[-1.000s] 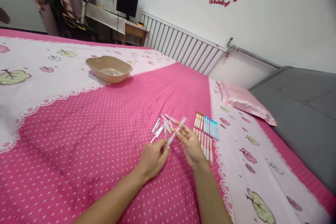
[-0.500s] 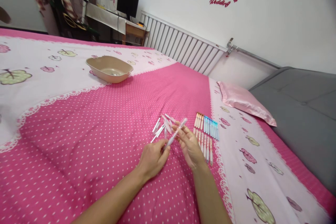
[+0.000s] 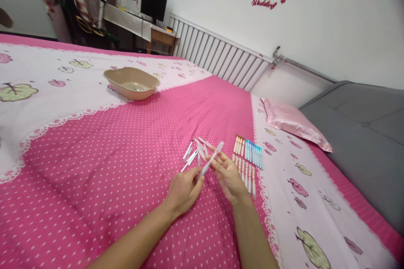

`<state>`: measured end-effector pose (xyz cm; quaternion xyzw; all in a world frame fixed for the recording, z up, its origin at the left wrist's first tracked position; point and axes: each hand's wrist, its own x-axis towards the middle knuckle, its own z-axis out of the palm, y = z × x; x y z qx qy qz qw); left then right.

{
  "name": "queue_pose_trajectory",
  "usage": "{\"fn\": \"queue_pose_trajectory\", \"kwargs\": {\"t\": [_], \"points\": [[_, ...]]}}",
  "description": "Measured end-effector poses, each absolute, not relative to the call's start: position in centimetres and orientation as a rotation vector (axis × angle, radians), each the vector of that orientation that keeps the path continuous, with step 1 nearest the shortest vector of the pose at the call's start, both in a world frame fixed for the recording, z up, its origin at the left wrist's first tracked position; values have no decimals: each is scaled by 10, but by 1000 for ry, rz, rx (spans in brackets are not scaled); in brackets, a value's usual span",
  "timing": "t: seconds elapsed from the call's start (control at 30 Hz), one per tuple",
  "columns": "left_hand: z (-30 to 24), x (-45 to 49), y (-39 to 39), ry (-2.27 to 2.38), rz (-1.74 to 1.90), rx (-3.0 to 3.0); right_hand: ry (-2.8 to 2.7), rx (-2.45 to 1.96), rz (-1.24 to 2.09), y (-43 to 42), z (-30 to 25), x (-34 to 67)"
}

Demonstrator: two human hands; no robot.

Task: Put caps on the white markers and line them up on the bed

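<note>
A pale, translucent pen (image 3: 212, 160) slants up and to the right between my two hands. My left hand (image 3: 184, 189) is closed around its lower end. The fingers of my right hand (image 3: 227, 175) pinch it about midway, and its upper tip sticks out past them. Just beyond my hands lies a loose heap of pen parts (image 3: 190, 157), some white and thin, others clear pinkish tubes. Right of my right hand, pens with pink and white bodies (image 3: 248, 176) lie in a row. Above that row are pens with blue caps (image 3: 253, 153) and pens with brown caps (image 3: 240, 145).
The bed has a pink dotted cover (image 3: 104, 168). A tan plastic basin (image 3: 135, 92) rests on it at the upper left, with something indistinct inside. A pink pillow (image 3: 293, 124) leans near the grey headboard (image 3: 362, 122). Behind stands a desk (image 3: 160, 35) with a monitor (image 3: 153, 4).
The upper end of the pen has shifted very slightly left, with my right fingers still on it. My left hand and the laid-out pens have stayed in place.
</note>
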<state>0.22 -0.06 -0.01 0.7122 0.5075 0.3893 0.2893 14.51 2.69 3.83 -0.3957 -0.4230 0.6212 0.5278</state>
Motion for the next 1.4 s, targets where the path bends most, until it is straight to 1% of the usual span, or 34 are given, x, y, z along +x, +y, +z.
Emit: {"fn": "queue_pose_trajectory", "kwargs": {"t": [0.33,0.7,1.07,1.4], "points": [[-1,2,0,1325,1038,1944,-970,-999,1363,31,28,141],[0,1,-1,1338,1039,1870,-1014,-896,1489,25,39,142],[-1,1,-1,1325,1053,1918,-1025,-974,1389,28,33,141],[0,1,-1,1316,1055,1870,-1067,-933,1486,25,39,143]]}}
